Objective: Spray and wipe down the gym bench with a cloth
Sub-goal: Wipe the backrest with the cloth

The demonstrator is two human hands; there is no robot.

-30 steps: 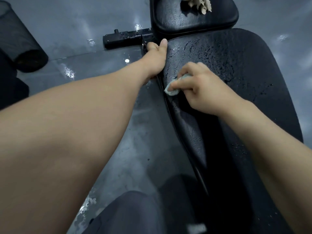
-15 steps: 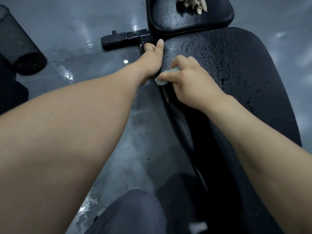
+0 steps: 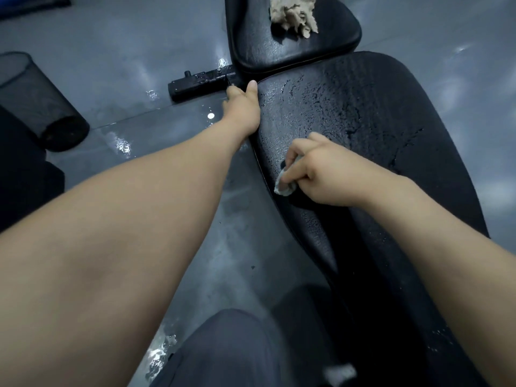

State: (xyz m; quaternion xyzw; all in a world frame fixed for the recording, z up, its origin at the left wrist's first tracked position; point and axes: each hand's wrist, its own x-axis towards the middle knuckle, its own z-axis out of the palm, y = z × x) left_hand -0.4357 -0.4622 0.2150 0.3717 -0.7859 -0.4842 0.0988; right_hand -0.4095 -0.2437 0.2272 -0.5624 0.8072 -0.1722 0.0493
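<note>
My right hand point(image 3: 321, 174), gripping the cloth point(image 3: 283, 187), has slid back toward me down the bench point(image 3: 363, 107) edge. My left hand point(image 3: 243, 107) still clasps the far corner. Droplets remain rightward.

Cloth point(image 3: 283, 188) mostly under rt hand point(image 3: 326, 177).

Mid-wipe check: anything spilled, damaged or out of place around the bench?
Wet, shiny patches on the floor left of the long pad, likely overspray. That pad is beaded with droplets beyond the cloth. A crumpled beige rag sits loose on the small pad.
</note>
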